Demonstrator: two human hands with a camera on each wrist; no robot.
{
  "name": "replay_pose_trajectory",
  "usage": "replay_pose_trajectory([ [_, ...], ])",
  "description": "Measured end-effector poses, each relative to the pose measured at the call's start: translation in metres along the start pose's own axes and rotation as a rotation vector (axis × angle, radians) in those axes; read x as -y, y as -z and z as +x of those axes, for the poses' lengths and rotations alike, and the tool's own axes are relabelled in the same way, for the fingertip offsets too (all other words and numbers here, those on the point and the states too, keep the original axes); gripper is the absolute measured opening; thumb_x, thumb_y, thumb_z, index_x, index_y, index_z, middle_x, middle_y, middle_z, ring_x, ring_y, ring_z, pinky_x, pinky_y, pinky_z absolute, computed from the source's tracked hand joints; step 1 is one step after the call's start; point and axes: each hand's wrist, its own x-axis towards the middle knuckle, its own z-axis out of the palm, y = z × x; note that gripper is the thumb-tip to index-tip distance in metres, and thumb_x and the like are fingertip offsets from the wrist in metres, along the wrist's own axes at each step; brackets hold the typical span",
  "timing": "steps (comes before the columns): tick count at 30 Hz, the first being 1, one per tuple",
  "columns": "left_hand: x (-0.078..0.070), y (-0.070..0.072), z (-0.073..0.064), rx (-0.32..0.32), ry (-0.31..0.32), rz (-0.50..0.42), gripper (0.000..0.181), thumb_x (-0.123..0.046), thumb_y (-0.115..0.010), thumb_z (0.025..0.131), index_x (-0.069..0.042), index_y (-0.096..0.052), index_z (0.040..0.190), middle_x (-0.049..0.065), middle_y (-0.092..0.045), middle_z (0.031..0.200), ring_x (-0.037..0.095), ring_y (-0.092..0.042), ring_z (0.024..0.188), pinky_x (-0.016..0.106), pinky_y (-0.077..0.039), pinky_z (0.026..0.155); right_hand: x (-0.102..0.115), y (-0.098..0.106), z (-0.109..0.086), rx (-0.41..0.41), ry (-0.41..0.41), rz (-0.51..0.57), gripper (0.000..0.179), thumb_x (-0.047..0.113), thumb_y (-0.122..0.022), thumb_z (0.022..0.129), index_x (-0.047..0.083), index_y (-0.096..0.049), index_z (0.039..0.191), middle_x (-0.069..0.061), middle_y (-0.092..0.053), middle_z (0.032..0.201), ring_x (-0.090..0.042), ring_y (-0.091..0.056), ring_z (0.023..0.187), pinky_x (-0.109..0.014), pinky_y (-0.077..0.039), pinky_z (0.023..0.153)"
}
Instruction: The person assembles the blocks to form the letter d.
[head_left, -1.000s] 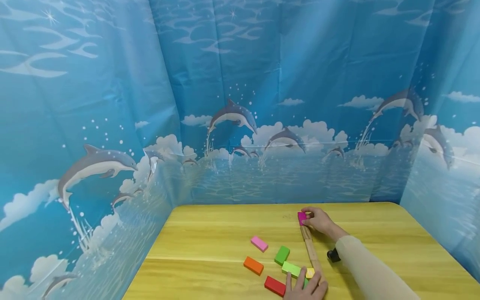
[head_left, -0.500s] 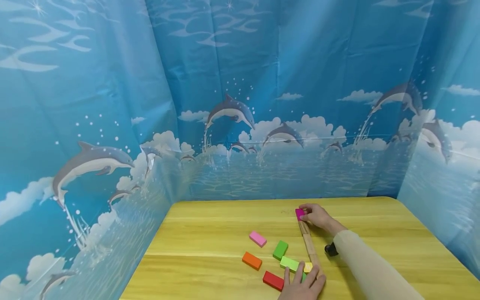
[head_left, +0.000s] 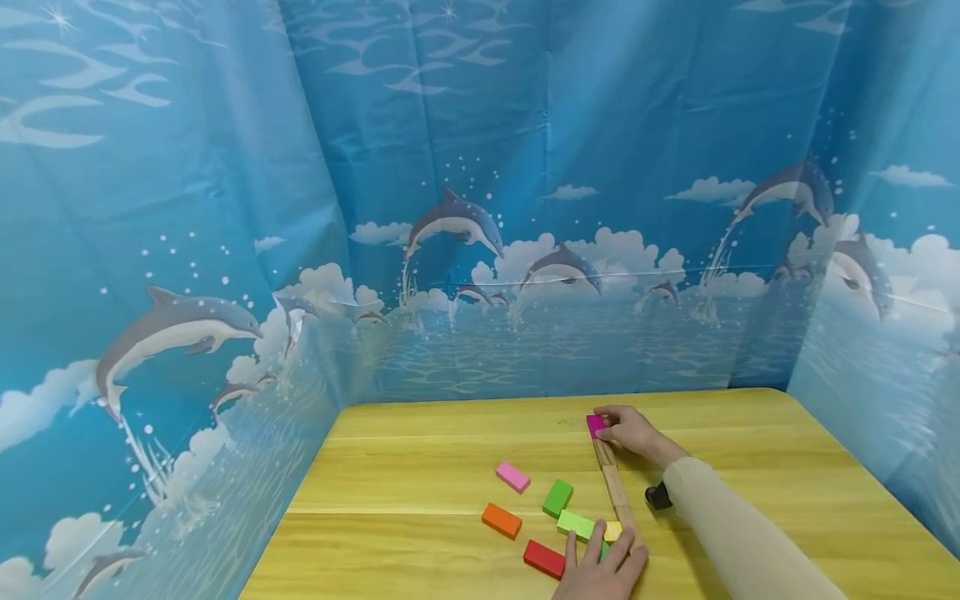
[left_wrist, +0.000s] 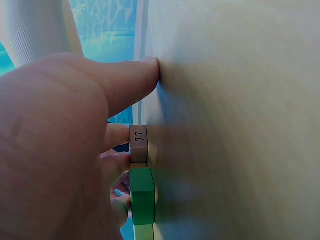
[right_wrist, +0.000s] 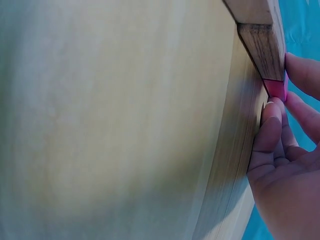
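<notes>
At the far end of a row of plain wooden blocks (head_left: 615, 487), my right hand (head_left: 633, 433) pinches a magenta block (head_left: 594, 427) between thumb and fingers. In the right wrist view the magenta block (right_wrist: 275, 88) sits flush against the last wooden one. My left hand (head_left: 600, 575) lies with spread fingers over the near end of the row, partly hiding the blocks there. Its fingertips touch a wooden block (left_wrist: 139, 143) with dark marks and a green block (left_wrist: 143, 196) in the left wrist view. A yellow block (head_left: 613, 531) and a light green block (head_left: 575, 525) lie just beyond these fingers.
Left of the row, loose on the yellow wood-grain table (head_left: 390, 467), are a green block (head_left: 557, 497), a pink one (head_left: 513, 477), an orange one (head_left: 501, 521) and a red one (head_left: 543, 558). A dolphin-print curtain (head_left: 480, 350) stands behind the table.
The head view has shifted slightly, so everything appears a little higher and further left. Both hands stay at the same blocks, the right still pinching the magenta one.
</notes>
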Motion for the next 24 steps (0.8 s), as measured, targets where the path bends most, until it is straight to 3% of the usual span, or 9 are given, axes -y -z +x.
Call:
replay_pose_trajectory([
  [14, -0.002, 0.0, -0.004, 0.001, -0.004, -0.018, 0.074, -0.083, -0.025, 0.09, -0.048, -0.026, 0.155, -0.021, -0.019, 0.162, 0.021, -0.018, 0.151, 0.069, -0.033, 0.103, 0.004, -0.002, -0.008, 0.01, -0.006, -0.001, 0.054, 0.002, -0.064, 0.097, -0.01, -0.045, 0.145, -0.025, -0.057, 0.121, -0.032, -0.056, 0.105, -0.042, -0.051, 0.082],
  [24, -0.005, 0.013, -0.011, -0.022, -0.02, 0.028, 0.077, -0.079, -0.03, 0.092, -0.041, -0.023, 0.159, -0.014, -0.013, 0.166, 0.025, -0.014, 0.152, 0.067, -0.034, 0.104, 0.009, 0.003, -0.008, 0.013, -0.003, -0.025, 0.058, 0.003, -0.067, 0.095, -0.007, -0.044, 0.147, -0.027, -0.057, 0.122, -0.034, -0.057, 0.106, -0.042, -0.051, 0.082],
])
